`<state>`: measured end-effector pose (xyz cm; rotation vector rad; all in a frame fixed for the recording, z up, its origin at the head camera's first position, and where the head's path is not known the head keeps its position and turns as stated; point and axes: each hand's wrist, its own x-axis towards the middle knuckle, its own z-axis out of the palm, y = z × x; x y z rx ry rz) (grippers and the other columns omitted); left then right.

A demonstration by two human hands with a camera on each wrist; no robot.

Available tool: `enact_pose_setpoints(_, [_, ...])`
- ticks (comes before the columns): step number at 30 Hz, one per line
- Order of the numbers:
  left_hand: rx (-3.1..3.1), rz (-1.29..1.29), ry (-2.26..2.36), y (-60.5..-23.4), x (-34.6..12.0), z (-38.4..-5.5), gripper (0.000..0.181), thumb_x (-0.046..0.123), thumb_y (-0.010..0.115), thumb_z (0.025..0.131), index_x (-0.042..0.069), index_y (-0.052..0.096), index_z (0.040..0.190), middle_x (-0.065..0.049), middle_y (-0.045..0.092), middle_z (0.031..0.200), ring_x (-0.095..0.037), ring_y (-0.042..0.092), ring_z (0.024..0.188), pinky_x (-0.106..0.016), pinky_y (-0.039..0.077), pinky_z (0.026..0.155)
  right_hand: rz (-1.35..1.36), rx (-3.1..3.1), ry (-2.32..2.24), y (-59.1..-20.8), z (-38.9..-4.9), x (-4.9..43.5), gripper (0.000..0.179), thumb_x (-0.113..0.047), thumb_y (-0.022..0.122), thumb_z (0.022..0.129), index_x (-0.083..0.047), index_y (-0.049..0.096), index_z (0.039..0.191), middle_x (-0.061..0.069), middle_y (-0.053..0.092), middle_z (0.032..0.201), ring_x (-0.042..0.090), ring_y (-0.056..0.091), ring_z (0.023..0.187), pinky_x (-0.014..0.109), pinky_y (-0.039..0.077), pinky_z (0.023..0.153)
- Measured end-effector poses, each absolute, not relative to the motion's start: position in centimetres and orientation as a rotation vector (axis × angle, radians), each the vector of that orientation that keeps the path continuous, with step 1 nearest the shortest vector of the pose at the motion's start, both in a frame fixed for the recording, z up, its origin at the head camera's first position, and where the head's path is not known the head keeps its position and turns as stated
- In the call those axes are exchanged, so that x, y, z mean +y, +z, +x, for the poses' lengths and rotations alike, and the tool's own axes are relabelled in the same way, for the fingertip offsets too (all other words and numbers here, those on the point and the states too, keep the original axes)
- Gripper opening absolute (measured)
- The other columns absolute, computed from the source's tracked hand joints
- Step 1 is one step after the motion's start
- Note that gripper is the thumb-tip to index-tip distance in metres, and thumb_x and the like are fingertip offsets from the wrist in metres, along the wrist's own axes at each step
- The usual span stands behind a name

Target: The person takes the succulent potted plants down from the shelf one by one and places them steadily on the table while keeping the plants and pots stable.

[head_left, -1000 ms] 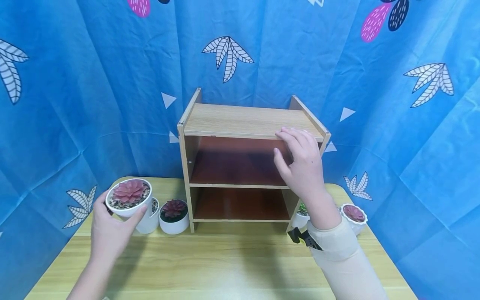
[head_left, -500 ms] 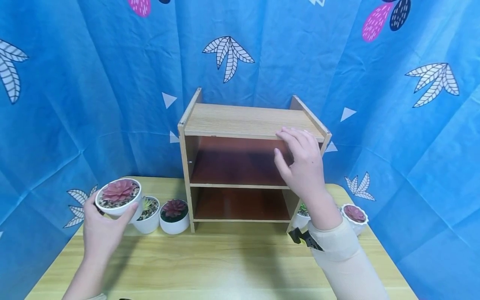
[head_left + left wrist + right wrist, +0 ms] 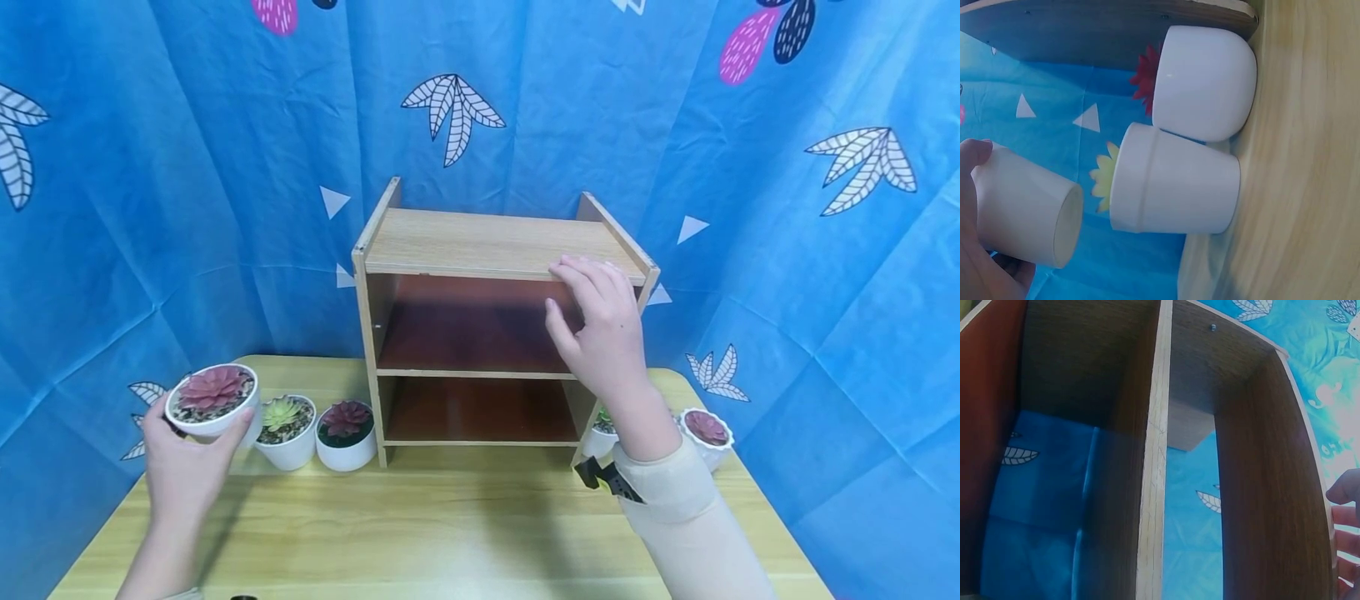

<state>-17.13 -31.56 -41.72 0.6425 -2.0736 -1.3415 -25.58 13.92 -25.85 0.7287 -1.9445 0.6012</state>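
Observation:
In the head view my left hand (image 3: pixel 183 467) grips a white pot with a pink succulent (image 3: pixel 213 392), raised above the table's left side. Thumb and fingers wrap the pot (image 3: pixel 1032 209) in the left wrist view. Just right of it stand a white pot with a light green succulent (image 3: pixel 287 433) and a rounder white pot with a dark red succulent (image 3: pixel 346 437). My right hand (image 3: pixel 606 333) rests on the front edge of the wooden shelf's (image 3: pixel 495 242) top board, near its right end, holding nothing loose. Its fingertips (image 3: pixel 1346 515) lie along that edge in the right wrist view.
Right of the shelf are a pot with a green plant (image 3: pixel 602 433), partly hidden by my right forearm, and a scalloped white pot with a pink succulent (image 3: pixel 707 433). Blue patterned cloth (image 3: pixel 247 167) hangs behind and beside the wooden table (image 3: pixel 420 533).
My left hand has moved left with the pink succulent pot, and the light green succulent behind it has come into full view. My right hand has stayed on the shelf edge.

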Motion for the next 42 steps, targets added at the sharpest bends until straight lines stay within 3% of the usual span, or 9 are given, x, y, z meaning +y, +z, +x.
enact_pose_setpoints(17, [-2.016,0.746,-1.343,-43.0,-33.2,-17.4,0.104,0.033,0.085,0.078,0.017,0.019,0.156,-0.013,0.030,0.157,-0.030,0.032,0.142,-0.041,0.019,0.121,0.725,-1.939,0.603,-25.9,-25.5,13.9,0.034,-0.016,0.064,0.090,-0.006,0.068,0.123,0.013,0.067,0.127,0.034,0.055,0.124,0.047,0.035,0.112])
enact_pose_setpoints(30, [-2.014,0.782,-1.319,-43.9,-33.8,-17.4,0.103,0.033,0.084,0.078,0.013,0.020,0.155,-0.016,0.031,0.155,-0.034,0.033,0.141,-0.040,0.020,0.121,0.719,-1.943,0.598,-25.9,-25.5,13.8,0.034,-0.016,0.066,0.090,-0.006,0.068,0.123,0.013,0.066,0.127,0.034,0.054,0.125,0.048,0.036,0.111])
enact_pose_setpoints(42, [-2.099,0.870,-1.337,-45.1,-34.5,-17.8,0.109,0.042,0.081,0.081,0.009,0.012,0.158,-0.020,0.027,0.158,-0.041,0.030,0.143,-0.052,0.021,0.119,0.726,-1.935,0.597,-26.0,-25.5,13.8,0.035,-0.013,0.067,0.088,-0.006,0.068,0.122,0.013,0.066,0.127,0.035,0.054,0.124,0.048,0.036,0.111])
